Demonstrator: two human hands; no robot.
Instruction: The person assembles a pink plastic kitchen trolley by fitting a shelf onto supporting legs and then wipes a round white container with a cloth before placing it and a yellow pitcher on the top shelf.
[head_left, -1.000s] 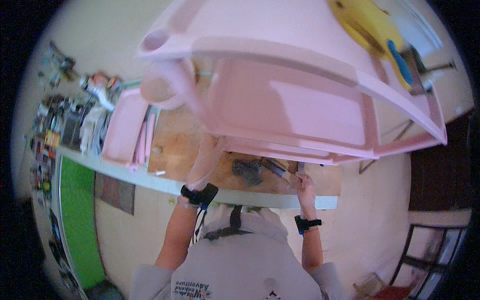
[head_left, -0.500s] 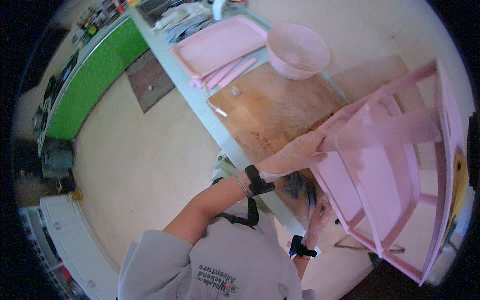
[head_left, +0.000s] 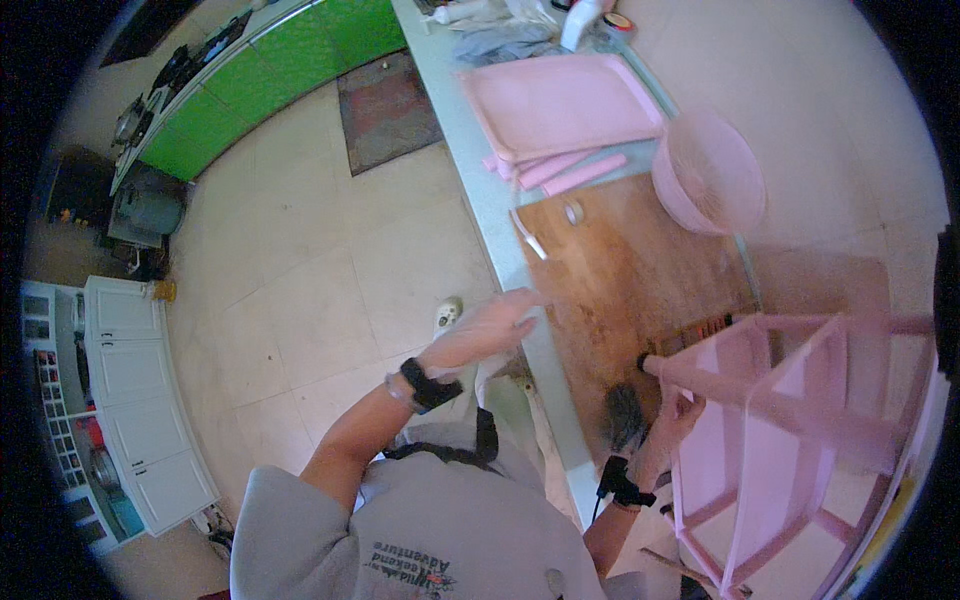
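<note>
My left hand [head_left: 485, 326] hovers near the counter's edge, slightly smeared by motion, fingers stretched out and nothing in it. My right hand [head_left: 681, 420] has its fingers closed round the near pole of a pink plastic shelf rack [head_left: 792, 470]. The rack stands tilted at the right, partly over the board, with open frames and flat pink panels. A black round piece [head_left: 644, 362] sits at the end of one pole. Beside my right hand lies a dark grey crumpled glove or cloth [head_left: 624, 418].
A brown wooden board [head_left: 620, 270] covers the pale counter, with a tape roll [head_left: 574, 211] and a white stick-like item [head_left: 536, 246] on it. Beyond are pink tubes [head_left: 585, 174], a pink tray [head_left: 565, 105] and a pink basket [head_left: 708, 175]. Green cabinets [head_left: 290, 65] line the far left.
My left hand has let go of the rack and drawn back left to the counter edge. The rack has turned and lowered. My right hand now grips its pole.
</note>
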